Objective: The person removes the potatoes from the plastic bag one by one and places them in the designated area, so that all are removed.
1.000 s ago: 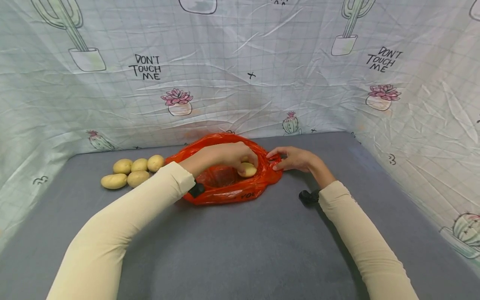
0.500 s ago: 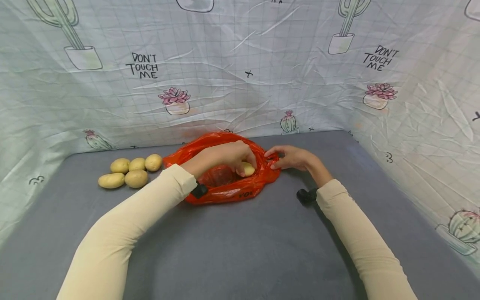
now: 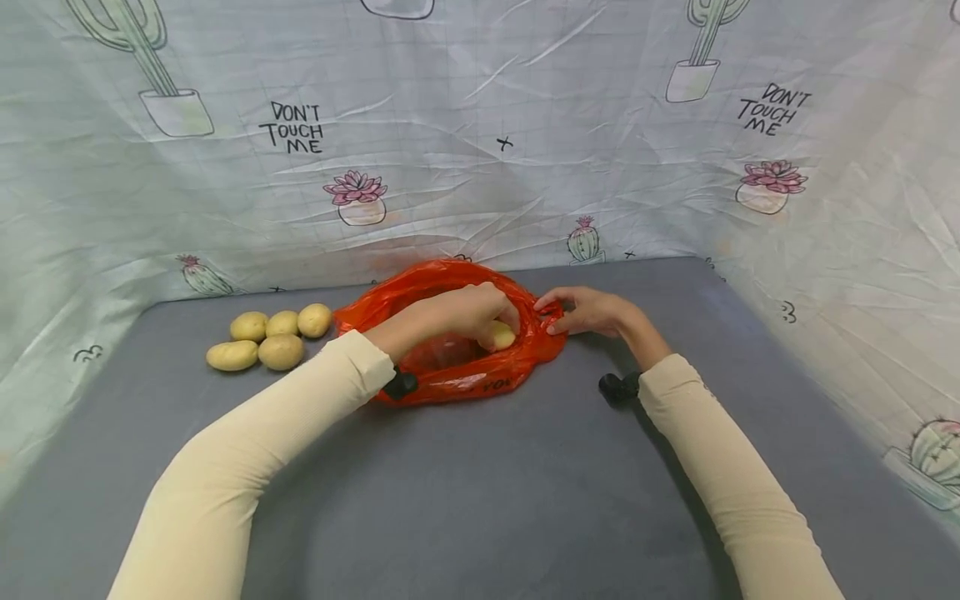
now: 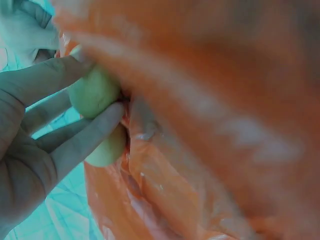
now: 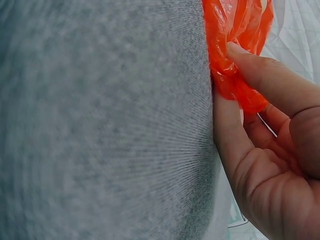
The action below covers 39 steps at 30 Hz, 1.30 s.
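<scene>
My left hand (image 3: 480, 312) reaches over the mouth of a red plastic bag (image 3: 442, 387) and pinches a yellow potato (image 3: 501, 335) just inside its right side. In the left wrist view, thumb and fingers hold that potato (image 4: 95, 95), while a second potato (image 4: 109, 149) shows just below it against the bag. At the bag's right end, my right hand (image 3: 596, 312) pinches the gathered plastic. The right wrist view shows the crumpled bag (image 5: 235, 75) between thumb and fingers. My left forearm and hand hide part of the bag's inside.
Several potatoes (image 3: 280, 352) lie grouped on the grey table (image 3: 465, 500), left of the bag. Behind the table hangs a pale cloth (image 3: 450, 167) printed with cacti; it also runs along both sides. A black strap piece (image 3: 618, 388) sits at my right wrist.
The potato in my left hand has turned or sunk a little, so less of it shows. My right hand keeps its grip on the bag. The head view shifts slightly.
</scene>
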Available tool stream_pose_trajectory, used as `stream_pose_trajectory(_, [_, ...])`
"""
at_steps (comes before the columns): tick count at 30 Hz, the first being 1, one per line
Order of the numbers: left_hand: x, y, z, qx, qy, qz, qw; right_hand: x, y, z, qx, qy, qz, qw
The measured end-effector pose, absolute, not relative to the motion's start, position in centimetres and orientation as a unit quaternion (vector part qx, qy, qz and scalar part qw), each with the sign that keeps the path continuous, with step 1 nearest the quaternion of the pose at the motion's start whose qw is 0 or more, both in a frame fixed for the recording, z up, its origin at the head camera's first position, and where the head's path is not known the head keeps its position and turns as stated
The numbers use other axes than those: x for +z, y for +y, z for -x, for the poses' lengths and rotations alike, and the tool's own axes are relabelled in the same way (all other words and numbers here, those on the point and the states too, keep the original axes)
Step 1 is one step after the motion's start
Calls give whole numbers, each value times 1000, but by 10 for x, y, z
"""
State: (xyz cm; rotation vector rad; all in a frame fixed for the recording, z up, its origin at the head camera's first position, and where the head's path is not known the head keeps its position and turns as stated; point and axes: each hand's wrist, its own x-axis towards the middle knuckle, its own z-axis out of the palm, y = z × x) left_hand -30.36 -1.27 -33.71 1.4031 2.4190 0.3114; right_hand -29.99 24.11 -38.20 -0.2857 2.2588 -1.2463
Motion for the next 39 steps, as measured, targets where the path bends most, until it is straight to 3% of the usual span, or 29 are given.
stream_pose_trajectory(18, [-320,-42,264,138,888,-435,57,-380,241,299,-470,835,95,270])
stream_pose_trajectory(39, [-317,-81,224,202,885,-420,6,-381,242,299,-468,837,99,267])
